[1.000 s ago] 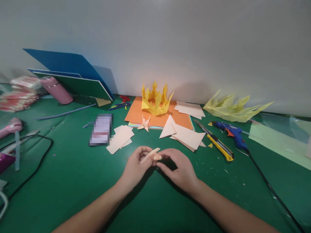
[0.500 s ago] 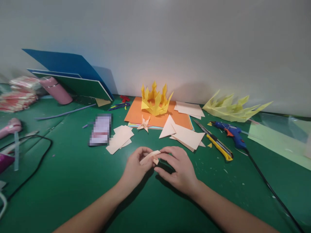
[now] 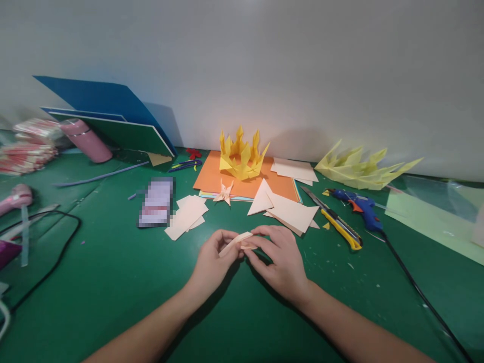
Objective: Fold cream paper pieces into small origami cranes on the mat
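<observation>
**While cut paper crowds the green surface, two hands pinch one small fold**

As the person leans over the green surface (image 3: 113, 292), both hands meet just above it, near the front middle of the view. The left hand (image 3: 212, 259) is curled, thumb and fingertips closed on one end of a folded peach paper piece (image 3: 236, 242). The right hand (image 3: 282, 259) grips the other end, fingers bent over it. The piece is a narrow, slanted strip, raised off the surface between the two hands.

Just behind the hands lie loose peach sheets (image 3: 293, 212), some cut to triangles, and a smaller peach stack (image 3: 189, 214) to the left. Beside that stack rests a flat dark phone (image 3: 157, 201), its face blurred. A small peach folded figure (image 3: 225, 192) sits at the front edge of an orange sheet (image 3: 209, 176), which carries a yellow spiked paper crown (image 3: 242, 154) close to the wall.

To the right, a yellow utility knife (image 3: 340, 227) lies beside a blue glue gun (image 3: 361, 205), whose black cable (image 3: 416, 290) trails toward the lower right corner. A pale yellow spiked paper form (image 3: 359, 169) lies behind them. At far left, a pink bottle (image 3: 85, 141) lies tipped against a green board (image 3: 124, 133) and a blue board (image 3: 102, 98), both leaning at the wall.
</observation>
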A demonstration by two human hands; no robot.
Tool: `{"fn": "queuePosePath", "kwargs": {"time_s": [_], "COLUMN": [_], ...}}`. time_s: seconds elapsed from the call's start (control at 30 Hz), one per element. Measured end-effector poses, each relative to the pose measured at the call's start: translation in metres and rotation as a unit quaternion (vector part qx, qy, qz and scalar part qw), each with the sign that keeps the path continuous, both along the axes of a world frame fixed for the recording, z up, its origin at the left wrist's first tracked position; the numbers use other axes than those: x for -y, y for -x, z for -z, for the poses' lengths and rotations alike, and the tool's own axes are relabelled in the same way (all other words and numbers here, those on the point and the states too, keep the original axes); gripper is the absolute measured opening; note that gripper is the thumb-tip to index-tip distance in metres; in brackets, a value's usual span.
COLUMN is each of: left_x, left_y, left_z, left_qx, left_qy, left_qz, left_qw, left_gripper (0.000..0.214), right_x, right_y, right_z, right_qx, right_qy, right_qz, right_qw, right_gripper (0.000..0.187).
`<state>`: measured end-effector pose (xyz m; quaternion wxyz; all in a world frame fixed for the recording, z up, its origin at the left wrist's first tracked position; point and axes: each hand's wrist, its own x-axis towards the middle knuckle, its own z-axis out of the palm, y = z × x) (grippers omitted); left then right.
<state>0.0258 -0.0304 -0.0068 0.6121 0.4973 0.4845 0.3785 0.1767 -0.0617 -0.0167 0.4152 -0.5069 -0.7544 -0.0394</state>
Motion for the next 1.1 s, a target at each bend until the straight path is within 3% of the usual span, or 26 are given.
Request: {"fn": "queuePosePath", "kwargs": {"time_s": [0.4,0.6,1.1], "left_x": [0.003,0.004,0.003], "left_y": [-0.003,-0.006,-0.005], "left_z": [0.004,-0.001,-0.003], "left_qx": [0.027,0.058,0.076], "left_qy": [-0.009,0.010,0.030], "left_qz": [-0.019,-0.039,-0.024], "left_qw": [0.999,0.997,0.996], "left_gripper": [0.027,0.033,0.036], "right_x": [-0.001,0.002,0.005], "right_y": [0.000,0.002,0.005], "right_z": [0.006,-0.004,-0.005], "right_qx": [-0.036,0.013,0.016], "right_qy": [0.023,-0.003,0.037], "right_qz": [0.041,0.048,0.017], "right_qw": [0.998,0.999,0.999], "right_gripper": [0.011,0.015,0.016]}}
